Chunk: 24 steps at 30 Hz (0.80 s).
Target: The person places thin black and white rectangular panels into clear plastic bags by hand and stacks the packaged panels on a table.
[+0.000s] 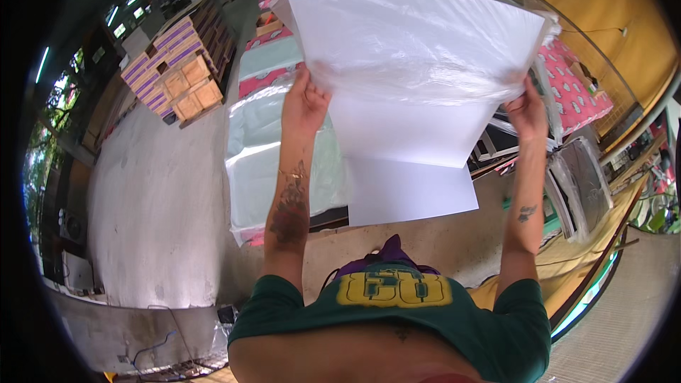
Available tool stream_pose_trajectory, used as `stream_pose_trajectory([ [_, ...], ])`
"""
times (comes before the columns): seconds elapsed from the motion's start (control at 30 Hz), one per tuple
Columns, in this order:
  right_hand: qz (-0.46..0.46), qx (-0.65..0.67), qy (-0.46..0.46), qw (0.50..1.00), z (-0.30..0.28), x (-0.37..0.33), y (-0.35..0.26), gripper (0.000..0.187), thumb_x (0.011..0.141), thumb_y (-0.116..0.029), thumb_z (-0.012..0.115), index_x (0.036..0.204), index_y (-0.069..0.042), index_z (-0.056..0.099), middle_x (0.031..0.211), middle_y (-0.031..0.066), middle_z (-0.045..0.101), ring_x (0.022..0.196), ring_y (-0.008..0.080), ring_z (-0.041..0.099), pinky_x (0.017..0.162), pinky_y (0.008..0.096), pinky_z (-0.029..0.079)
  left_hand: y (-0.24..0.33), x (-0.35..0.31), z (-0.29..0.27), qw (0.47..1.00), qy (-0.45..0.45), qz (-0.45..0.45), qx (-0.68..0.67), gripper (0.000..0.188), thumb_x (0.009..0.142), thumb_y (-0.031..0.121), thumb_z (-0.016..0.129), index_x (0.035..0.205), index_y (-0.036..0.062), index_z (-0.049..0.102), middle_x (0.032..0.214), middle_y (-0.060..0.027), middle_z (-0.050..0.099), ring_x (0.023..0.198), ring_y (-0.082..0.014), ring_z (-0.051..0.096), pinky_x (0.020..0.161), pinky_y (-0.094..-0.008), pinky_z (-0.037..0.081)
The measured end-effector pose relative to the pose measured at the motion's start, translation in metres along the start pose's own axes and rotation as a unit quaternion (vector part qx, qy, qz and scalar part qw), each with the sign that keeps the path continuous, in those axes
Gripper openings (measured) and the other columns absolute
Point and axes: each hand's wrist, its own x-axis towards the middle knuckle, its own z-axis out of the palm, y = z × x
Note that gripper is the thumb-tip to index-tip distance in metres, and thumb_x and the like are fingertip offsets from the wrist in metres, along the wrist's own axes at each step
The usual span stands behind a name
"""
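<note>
A large white sheet or board (pixel 404 128) stretches out in front of me, with a fold or step across its near part. Clear, wrinkled plastic film (pixel 433 74) covers its far part, and the gathered edge of the film runs between my hands. At the left end of that edge, my left hand (pixel 309 101) is closed on the film with the fingers curled. My right hand (pixel 526 112) pinches the film at the right side, its fingertips partly hidden by the plastic. Both arms reach forward, well apart.
Pale green wrapped panels (pixel 280 152) lie on the table to the left. Pink patterned cloth (pixel 576 96) shows at the right. Plastic-wrapped frames (pixel 580 184) lean beside my right arm. Stacked cardboard boxes (pixel 177 74) stand far left on the concrete floor (pixel 159 206). A yellow curtain (pixel 603 0) hangs right.
</note>
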Motion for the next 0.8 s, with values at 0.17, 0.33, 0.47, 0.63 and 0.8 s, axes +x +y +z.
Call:
stream_pose_trajectory([
  [0.17, 0.033, 0.015, 0.180, 0.983, -0.079, -0.020, 0.078, 0.019, 0.096, -0.024, 0.046, 0.096, -0.010, 0.058, 0.094, 0.0043, 0.065, 0.086, 0.0164, 0.063, 0.079, 0.0359, 0.052, -0.040, 0.023, -0.103, 1.000, 0.006, -0.022, -0.020, 0.024, 0.092, 0.006, 0.049, 0.115, 0.0025, 0.053, 0.106, -0.0055, 0.060, 0.097, -0.0179, 0.057, 0.088, -0.0341, 0.046],
  [0.33, 0.077, 0.038, 0.143, 0.986, -0.179, -0.060, 0.153, 0.019, 0.095, -0.028, 0.047, 0.098, -0.013, 0.057, 0.089, 0.0015, 0.063, 0.086, 0.0163, 0.061, 0.077, 0.0356, 0.048, -0.062, 0.018, -0.229, 0.974, 0.166, -0.081, 0.129, 0.034, 0.088, 0.006, 0.051, 0.121, 0.0021, 0.052, 0.117, -0.0098, 0.055, 0.106, -0.0199, 0.052, 0.096, -0.0361, 0.041],
  [0.47, 0.097, -0.110, 0.359, 0.922, -0.206, -0.105, 0.164, 0.035, 0.090, -0.040, 0.054, 0.112, -0.013, 0.056, 0.107, 0.0044, 0.057, 0.110, 0.0188, 0.049, 0.087, 0.0375, 0.040, -0.078, 0.004, -0.215, 0.946, 0.123, -0.020, 0.300, 0.042, 0.085, 0.011, 0.058, 0.125, 0.0005, 0.049, 0.125, -0.0116, 0.046, 0.109, -0.0194, 0.047, 0.094, -0.0361, 0.039],
  [0.63, -0.007, -0.514, 0.312, 0.799, -0.151, -0.105, 0.172, 0.056, 0.085, -0.040, 0.063, 0.124, -0.003, 0.050, 0.119, 0.0101, 0.053, 0.114, 0.0202, 0.043, 0.093, 0.0336, 0.036, -0.096, 0.036, -0.182, 0.792, -0.068, 0.102, 0.598, 0.050, 0.087, 0.020, 0.059, 0.131, -0.0003, 0.043, 0.118, -0.0108, 0.053, 0.102, -0.0172, 0.050, 0.089, -0.0292, 0.040],
  [0.8, -0.069, -0.554, 0.289, 0.778, -0.136, -0.086, 0.093, 0.047, 0.086, -0.025, 0.065, 0.122, 0.001, 0.051, 0.105, 0.0100, 0.061, 0.095, 0.0163, 0.054, 0.086, 0.0277, 0.042, -0.117, 0.047, -0.108, 0.793, -0.183, 0.066, 0.577, 0.045, 0.090, 0.017, 0.058, 0.129, -0.0003, 0.045, 0.110, -0.0076, 0.058, 0.097, -0.0152, 0.053, 0.086, -0.0268, 0.041],
])
